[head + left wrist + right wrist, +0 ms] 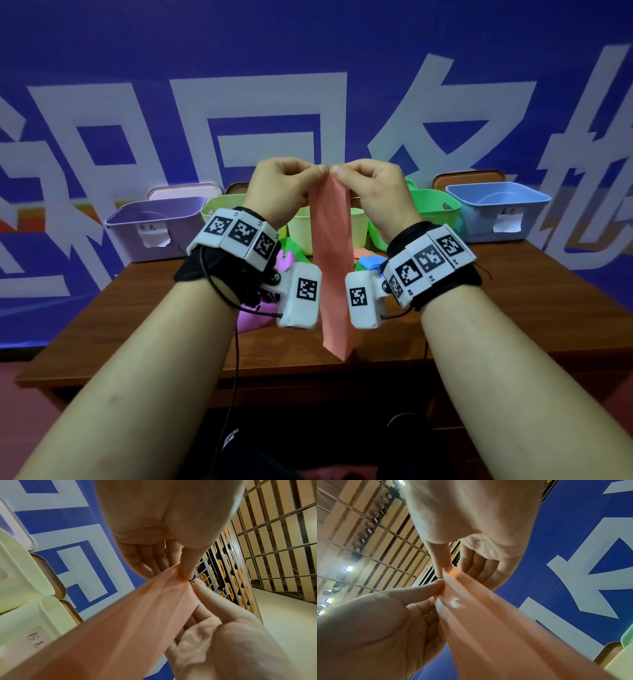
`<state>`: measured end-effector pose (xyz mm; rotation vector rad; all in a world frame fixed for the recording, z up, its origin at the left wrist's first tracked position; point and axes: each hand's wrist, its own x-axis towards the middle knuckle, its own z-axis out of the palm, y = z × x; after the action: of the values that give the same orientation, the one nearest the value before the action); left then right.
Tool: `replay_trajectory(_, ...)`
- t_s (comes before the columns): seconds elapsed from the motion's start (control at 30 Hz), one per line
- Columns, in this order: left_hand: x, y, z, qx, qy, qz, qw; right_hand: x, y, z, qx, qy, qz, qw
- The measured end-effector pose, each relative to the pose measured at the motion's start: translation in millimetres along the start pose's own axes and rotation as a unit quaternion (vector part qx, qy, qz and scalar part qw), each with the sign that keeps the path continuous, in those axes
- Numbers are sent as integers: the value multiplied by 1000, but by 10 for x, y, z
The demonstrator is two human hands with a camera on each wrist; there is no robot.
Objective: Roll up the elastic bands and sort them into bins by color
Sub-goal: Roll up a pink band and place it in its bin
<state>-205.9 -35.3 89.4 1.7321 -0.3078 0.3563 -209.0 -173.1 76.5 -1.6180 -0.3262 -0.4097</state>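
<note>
A salmon-orange elastic band (331, 260) hangs straight down in front of me, above the wooden table (496, 325). My left hand (317, 170) pinches its top edge from the left, and my right hand (337, 171) pinches the same edge from the right; the fingertips almost touch. In the left wrist view the left hand (183, 573) holds the bunched end of the band (120, 622). The right wrist view shows the right hand (443, 570) gripping the band (488, 628) between thumb and forefinger. The band is unrolled, and its lower end is free.
A row of bins stands along the table's back edge: purple (154, 222), pale green (219, 209), pale yellow (298, 229), green (435, 205), blue (496, 209). Loose bands lie behind my wrists: green (291, 246), pink (253, 320), blue (370, 263). A blue banner wall stands behind.
</note>
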Motion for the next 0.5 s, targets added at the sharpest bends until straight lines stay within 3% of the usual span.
replay_trajectory(0.5, -49, 25, 27, -6, -22, -16, 1000, 11, 14, -27, 5, 10, 20, 1000)
